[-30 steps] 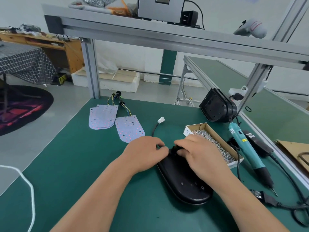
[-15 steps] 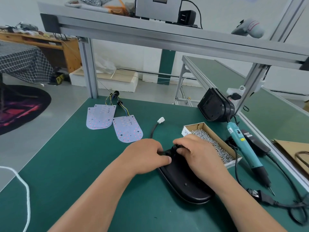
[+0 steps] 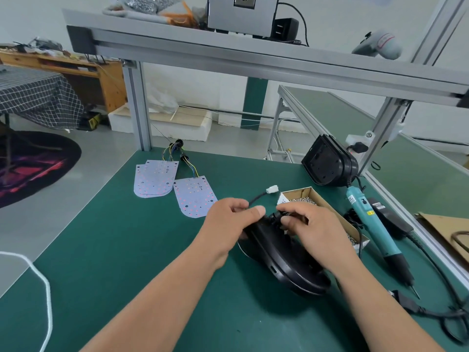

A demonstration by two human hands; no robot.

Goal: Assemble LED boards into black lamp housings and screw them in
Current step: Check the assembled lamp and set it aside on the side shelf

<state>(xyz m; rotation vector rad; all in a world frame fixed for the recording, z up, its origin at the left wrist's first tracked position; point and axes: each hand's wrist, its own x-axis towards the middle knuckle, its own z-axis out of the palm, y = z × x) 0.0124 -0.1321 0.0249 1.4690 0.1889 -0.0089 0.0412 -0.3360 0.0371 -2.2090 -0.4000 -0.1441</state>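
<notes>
Gripping the far end of the glossy black oval plastic lamp housing [image 3: 286, 260], the left hand [image 3: 229, 219] is curling its fingers under the rim with the thumb lying on top. The right hand [image 3: 312, 229] is pinching a small black fitting [image 3: 278, 215] between thumb and forefinger at that same end. From there a thin black cable with a white plug [image 3: 271, 190] is running off toward 12 o'clock.

The housing is sitting right of the middle of the green-matted workbench [image 3: 127, 250] and is tilted, its near end on the mat and its far end raised in the hands.

From the housing, a pale round-ended LED board with coloured wires [image 3: 195, 196] is lying flat at 10 o'clock, with a stack of similar boards [image 3: 154, 179] just beyond it. An open cardboard box of small silver screws [image 3: 308, 195] is sitting at 2 o'clock, just beside the right hand. A teal electric screwdriver [image 3: 373, 224] is lying at 3 o'clock beyond the box. A second black housing [image 3: 327, 163] is standing on edge at 1 o'clock — well apart, near the frame post.
</notes>
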